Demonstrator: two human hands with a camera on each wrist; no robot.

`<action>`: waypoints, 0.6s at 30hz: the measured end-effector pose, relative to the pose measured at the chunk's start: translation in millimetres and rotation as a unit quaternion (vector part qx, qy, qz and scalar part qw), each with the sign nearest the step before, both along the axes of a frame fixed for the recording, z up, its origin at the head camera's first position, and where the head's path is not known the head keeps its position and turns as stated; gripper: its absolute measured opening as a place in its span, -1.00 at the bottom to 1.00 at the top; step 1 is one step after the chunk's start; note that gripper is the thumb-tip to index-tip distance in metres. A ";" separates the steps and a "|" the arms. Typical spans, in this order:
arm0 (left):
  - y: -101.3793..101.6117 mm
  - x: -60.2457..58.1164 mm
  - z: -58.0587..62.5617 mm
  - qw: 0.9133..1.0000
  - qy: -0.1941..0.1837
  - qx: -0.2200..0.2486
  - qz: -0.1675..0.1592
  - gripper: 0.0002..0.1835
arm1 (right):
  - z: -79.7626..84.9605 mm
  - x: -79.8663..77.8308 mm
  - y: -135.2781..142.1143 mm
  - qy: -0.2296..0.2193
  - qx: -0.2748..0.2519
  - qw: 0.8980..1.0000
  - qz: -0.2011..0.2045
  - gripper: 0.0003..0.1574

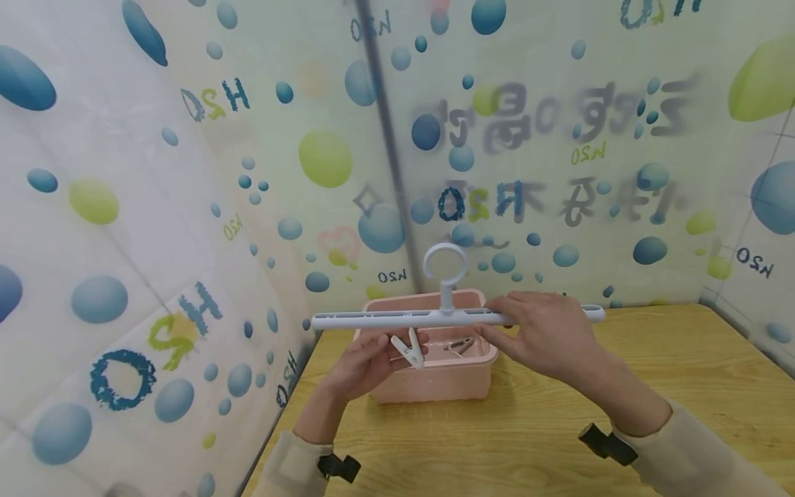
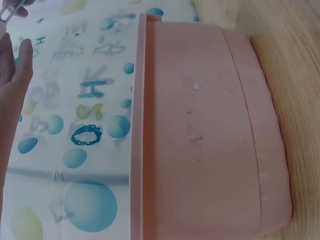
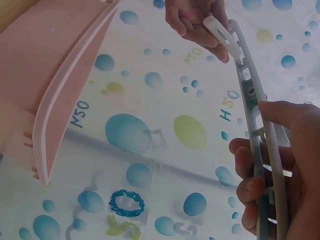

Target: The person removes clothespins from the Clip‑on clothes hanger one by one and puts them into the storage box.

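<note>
A long white hanger bar [image 1: 373, 319] with a ring hook [image 1: 445, 262] on top is held level above the pink basket. My right hand [image 1: 546, 338] grips it right of the hook, thumb on one side and fingers curled round the other in the right wrist view. A white clip [image 1: 410, 351] sits just under the bar, left of the hook. My left hand [image 1: 366, 362] holds this clip, thumb at one handle and fingers behind it. The clip's upper end meets the bar's underside [image 3: 242, 65]; whether it is fastened there I cannot tell.
Below the bar, the pink basket [image 1: 435, 384] stands on the wooden table [image 1: 528, 442] and contains more clips [image 1: 459, 345]. Bubble-patterned curtains [image 1: 323, 207] rise behind the table and along its left side.
</note>
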State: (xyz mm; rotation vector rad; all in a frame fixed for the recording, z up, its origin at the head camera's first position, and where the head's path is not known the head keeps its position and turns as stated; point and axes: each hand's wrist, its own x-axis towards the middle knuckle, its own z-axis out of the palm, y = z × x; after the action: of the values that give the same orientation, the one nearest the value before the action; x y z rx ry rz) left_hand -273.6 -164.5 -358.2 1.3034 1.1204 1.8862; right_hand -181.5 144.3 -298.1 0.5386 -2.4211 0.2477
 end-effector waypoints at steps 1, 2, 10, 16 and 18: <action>-0.3 0.1 -0.1 1.000 -0.002 -0.001 0.000 -0.58 | 0.0 0.1 -0.1 -0.001 0.001 1.000 0.000 -0.55; -0.4 0.2 -0.2 1.000 -0.003 -0.001 -0.001 -0.58 | 0.1 0.2 -0.1 0.000 0.001 1.000 0.000 -0.55; 0.3 0.8 0.0 1.000 -0.001 -0.004 -0.009 -0.60 | -0.6 -0.5 -0.6 0.002 -0.001 1.000 0.001 -0.54; -0.1 1.8 0.5 1.000 0.000 -0.010 -0.011 -0.64 | -1.6 -1.3 -0.7 0.005 -0.002 1.000 0.004 -0.56; -0.5 2.2 0.3 1.000 -0.001 -0.012 -0.011 -0.65 | -1.8 -1.4 -0.8 0.006 -0.001 1.000 0.005 -0.57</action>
State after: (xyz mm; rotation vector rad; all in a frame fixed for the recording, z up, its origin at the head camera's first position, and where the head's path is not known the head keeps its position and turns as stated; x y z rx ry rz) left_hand -271.4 -165.0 -357.9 1.2957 1.1200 1.8526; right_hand -182.9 143.5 -299.9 0.5498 -2.4072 0.2515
